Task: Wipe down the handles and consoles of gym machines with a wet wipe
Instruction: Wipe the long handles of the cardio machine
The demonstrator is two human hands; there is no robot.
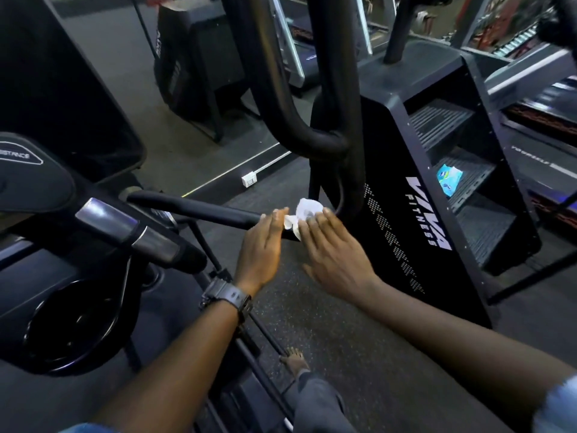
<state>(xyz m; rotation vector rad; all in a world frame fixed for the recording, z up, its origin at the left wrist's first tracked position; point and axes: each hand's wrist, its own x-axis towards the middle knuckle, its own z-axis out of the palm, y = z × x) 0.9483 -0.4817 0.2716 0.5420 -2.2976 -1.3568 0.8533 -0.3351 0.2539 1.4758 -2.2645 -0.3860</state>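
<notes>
At the handle's [199, 210] near end, both hands met round the wet wipe [304, 214]; right hand [331, 245] pressed it flat-fingered, left hand [260, 245] steadied; the bar ran away leftward.

Dark wristwatch [229, 297], grey trousers [318, 401]

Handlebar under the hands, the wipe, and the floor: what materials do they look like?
Handlebar: matte black, probably rubber or foam grip over a tube; dull, no glare. Wipe: thin white nonwoven or paper, crumpled and folding softly between left hand and right hand. Floor: dark speckled surface, likely rubber gym matting.
</notes>
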